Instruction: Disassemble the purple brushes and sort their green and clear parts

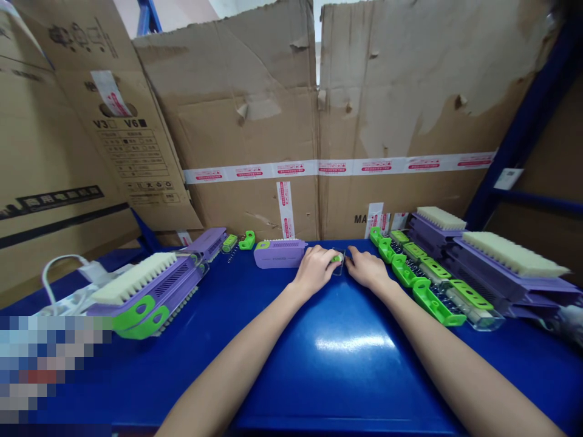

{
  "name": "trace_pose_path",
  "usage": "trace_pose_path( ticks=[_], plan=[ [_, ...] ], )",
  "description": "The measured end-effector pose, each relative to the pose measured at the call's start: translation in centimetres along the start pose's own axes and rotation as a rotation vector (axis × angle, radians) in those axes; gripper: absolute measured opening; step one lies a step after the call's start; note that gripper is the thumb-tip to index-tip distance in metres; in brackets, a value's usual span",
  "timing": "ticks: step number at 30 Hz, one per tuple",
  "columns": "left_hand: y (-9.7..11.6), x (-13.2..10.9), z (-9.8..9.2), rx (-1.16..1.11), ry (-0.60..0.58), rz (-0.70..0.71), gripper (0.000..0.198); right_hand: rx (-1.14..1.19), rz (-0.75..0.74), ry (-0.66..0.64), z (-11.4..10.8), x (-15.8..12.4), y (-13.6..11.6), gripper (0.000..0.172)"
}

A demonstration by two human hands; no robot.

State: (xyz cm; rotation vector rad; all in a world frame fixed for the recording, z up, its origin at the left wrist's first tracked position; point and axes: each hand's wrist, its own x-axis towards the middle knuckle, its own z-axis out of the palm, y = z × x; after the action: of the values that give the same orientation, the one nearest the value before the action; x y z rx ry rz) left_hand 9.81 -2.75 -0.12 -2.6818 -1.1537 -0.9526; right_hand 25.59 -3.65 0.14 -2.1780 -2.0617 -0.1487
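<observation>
Near the back of the blue table, my left hand (314,267) is closed with its fingertips on a small green part (337,258). Beside and around that part is a clear plastic piece (338,269), partly covered by the fingers. My right hand (367,267) is curled at the right edge of the clear piece, thumb and forefinger against it. A purple brush-like housing (280,255) with a green end lies on its side just left of my left hand, which hides its right end.
Green brackets (401,270), springs and clear-and-green parts (426,267) line the right side, beside stacked purple housings with cream bristle blocks (517,252). More purple housings (150,291) lie left, near a white plug and power strip (93,273). Cardboard (246,121) walls the back.
</observation>
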Motion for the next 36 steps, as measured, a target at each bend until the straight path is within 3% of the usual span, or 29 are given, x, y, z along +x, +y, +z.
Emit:
trace_pose_path(
  ticks=[6, 10, 15, 18, 25, 31, 36],
  plan=[
    [0.4, 0.6, 0.6, -0.161, -0.013, -0.233, 0.013, -0.009, -0.011, -0.007, 0.0, -0.1, -0.1, 0.043],
    [1.3, 0.3, 0.4, -0.067, -0.039, -0.206, 0.015, -0.010, -0.010, -0.024, 0.0, 0.0, 0.0, 0.045],
    [2.5, 0.2, -0.1, 0.114, -0.065, -0.229, 0.036, 0.007, -0.028, -0.034, 0.0, 0.1, 0.2, 0.047],
    [2.7, 0.3, -0.8, 0.173, -0.120, -0.266, 0.032, 0.010, -0.027, -0.025, 0.0, 0.1, 0.1, 0.047],
    [1.7, 0.2, -4.5, 0.158, -0.391, -0.117, 0.018, 0.009, -0.019, -0.022, 0.0, 0.1, 0.1, 0.045],
    [1.0, -0.8, -7.9, 0.140, -0.567, -0.218, 0.020, 0.012, -0.017, -0.012, 0.0, 0.1, 0.1, 0.045],
    [0.9, -3.3, -10.1, 0.364, -0.605, -0.312, 0.024, 0.005, -0.014, -0.016, -0.2, 0.0, 0.1, 0.046]
  ],
)
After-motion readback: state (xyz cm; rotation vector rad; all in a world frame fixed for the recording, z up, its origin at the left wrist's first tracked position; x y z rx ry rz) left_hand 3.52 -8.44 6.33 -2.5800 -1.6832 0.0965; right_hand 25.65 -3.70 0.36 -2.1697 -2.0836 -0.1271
